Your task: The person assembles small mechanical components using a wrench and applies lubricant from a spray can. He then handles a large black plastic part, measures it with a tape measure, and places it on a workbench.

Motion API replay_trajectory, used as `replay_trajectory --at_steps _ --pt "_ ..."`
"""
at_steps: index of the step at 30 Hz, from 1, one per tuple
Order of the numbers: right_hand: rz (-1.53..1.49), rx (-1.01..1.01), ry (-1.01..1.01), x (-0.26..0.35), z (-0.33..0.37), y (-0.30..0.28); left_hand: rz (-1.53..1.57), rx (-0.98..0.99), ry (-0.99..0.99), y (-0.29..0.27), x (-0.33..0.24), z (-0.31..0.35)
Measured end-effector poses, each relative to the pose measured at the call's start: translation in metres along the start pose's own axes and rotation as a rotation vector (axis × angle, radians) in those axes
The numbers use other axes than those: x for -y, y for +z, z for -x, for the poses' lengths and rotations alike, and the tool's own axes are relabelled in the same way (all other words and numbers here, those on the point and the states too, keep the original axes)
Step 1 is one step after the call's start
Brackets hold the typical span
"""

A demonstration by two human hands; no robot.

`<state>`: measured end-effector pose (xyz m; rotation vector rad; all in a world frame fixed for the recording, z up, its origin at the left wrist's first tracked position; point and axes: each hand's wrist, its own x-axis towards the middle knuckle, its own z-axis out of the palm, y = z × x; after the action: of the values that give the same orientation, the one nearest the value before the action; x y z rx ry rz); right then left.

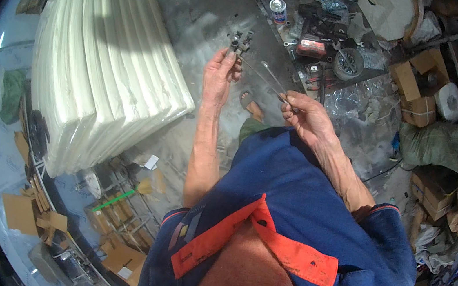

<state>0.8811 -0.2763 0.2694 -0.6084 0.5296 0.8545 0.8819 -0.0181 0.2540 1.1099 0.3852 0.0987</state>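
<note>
My left hand (221,74) is raised in front of me, its fingers closed around a small dark metal fitting (241,42) with several knobs or bolts standing up. To its right, my right hand (307,116) pinches the near end of a thin metal rod (274,77), whose pale tip points up and away. A second thin line runs between the fitting and my right fingertips; whether it is part of the same piece I cannot tell. Both hands are above the grey floor, short of the tool bench.
A workbench (291,33) at the far right bears a spray can (278,10), a red box (312,46), a tub of small hardware (348,64) and wrenches. Plastic-wrapped white panels (116,69) stand at left. Cardboard boxes (419,108) crowd the right; cartons and scrap lie lower left.
</note>
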Motion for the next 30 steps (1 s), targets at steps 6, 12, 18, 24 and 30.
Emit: replay_trajectory --at_steps 6,12,18,24,30 --pt "0.021 0.096 0.081 -0.009 -0.006 0.018 0.212 0.147 -0.06 -0.007 -0.004 -0.001" --pt "0.2 0.12 0.021 -0.023 -0.006 0.049 0.252 -0.169 -0.07 0.007 0.004 0.002" --pt "0.335 0.111 -0.051 -0.042 -0.014 0.077 0.516 -0.21 -0.143 -0.009 0.014 -0.006" --pt "0.301 0.117 -0.057 -0.044 -0.016 0.084 0.445 -0.234 -0.103 -0.022 0.02 -0.012" --pt "0.291 0.117 -0.079 -0.027 -0.012 0.075 0.328 -0.231 0.049 -0.009 0.014 -0.004"
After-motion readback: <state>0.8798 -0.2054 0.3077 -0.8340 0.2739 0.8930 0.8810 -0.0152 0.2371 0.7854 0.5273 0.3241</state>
